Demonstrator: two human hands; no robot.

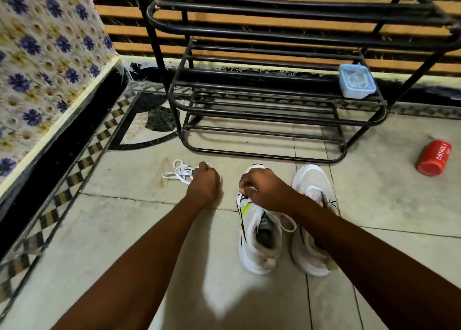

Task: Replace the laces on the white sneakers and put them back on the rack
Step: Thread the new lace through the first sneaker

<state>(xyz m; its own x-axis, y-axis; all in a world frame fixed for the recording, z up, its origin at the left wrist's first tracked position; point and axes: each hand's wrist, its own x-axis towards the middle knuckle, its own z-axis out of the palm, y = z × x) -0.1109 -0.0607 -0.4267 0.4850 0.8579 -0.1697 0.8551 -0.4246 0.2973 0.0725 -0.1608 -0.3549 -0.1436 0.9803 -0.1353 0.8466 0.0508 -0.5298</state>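
Two white sneakers stand side by side on the tiled floor, toes toward the rack. The left sneaker (259,240) has a yellow-green and black side mark; the right sneaker (311,220) is partly hidden by my right forearm. My right hand (264,190) is over the left sneaker's front and pinches a white lace there. My left hand (204,182) is curled on a loose bundle of white lace (178,172) lying on the floor left of the shoes. The black metal shoe rack (274,110) stands just beyond.
A light blue tub (356,81) holding white laces sits on a lower rack shelf at the right. A red can (435,157) lies on the floor at far right. A floral-covered bed edge (50,80) runs along the left. A striped wall stands behind.
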